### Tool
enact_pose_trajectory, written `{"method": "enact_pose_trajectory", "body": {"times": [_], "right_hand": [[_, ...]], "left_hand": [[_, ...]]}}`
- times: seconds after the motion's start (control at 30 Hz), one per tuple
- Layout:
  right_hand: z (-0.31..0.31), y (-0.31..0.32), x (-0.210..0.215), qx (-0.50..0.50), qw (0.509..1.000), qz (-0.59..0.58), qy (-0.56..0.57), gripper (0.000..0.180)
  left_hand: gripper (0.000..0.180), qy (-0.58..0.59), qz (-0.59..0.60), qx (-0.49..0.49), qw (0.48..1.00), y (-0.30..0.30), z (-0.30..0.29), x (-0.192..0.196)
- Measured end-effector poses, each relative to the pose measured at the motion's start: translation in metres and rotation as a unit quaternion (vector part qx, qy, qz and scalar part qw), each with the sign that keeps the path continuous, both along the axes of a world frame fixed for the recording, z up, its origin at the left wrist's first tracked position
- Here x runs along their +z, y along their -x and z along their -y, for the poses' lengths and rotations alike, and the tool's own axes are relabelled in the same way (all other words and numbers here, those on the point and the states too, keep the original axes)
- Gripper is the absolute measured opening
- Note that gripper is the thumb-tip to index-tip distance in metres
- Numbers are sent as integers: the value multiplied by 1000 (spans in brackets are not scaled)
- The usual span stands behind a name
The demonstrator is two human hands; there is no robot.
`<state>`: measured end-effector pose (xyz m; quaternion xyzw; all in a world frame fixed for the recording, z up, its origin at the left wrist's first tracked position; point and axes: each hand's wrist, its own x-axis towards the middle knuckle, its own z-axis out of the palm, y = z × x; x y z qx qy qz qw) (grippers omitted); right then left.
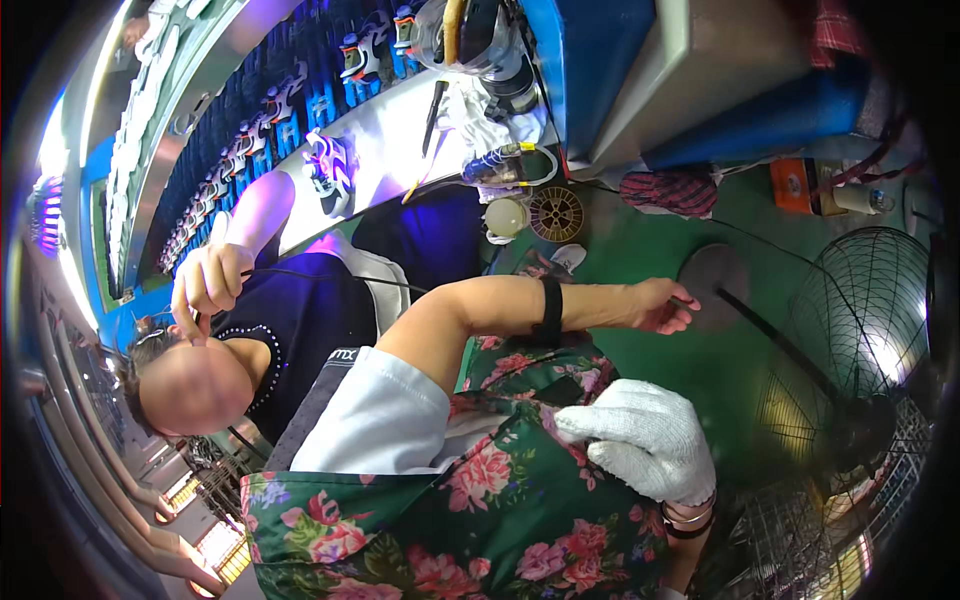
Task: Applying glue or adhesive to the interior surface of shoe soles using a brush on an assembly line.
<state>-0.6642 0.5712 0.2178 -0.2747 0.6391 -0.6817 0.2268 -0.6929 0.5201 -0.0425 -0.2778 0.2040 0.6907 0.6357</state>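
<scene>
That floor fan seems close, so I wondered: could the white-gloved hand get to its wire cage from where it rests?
Probably yes. The gloved hand lies open on the flowered apron, and the fan's wire cage stands just beside it, with nothing visible between them.

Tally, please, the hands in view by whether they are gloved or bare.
White-gloved hand, resting on the floral apron: 1
Bare hands: 2, the wristband hand and the co-worker's hand
Total: 3
</scene>
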Motion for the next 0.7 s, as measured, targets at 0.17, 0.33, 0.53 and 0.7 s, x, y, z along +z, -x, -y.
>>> {"method": "enact_pose_trajectory", "body": {"times": [0.17,0.33,0.53,0.7], "right_hand": [[20,6,14,11,1000,7,1,30],[48,22,27,63,993,-93,26,36],[78,8,22,65,989,-110,71,42],[90,12,25,100,977,-170,79,39]], "left_hand": [[22,4,-7,-9,1000,-2,-13,-2],[20,4,0,-12,1000,-14,-17,-9],[21,-8,7,0,1000,-21,-18,-14],[21,-3,-8,-12,1000,-25,-21,-15]]}}
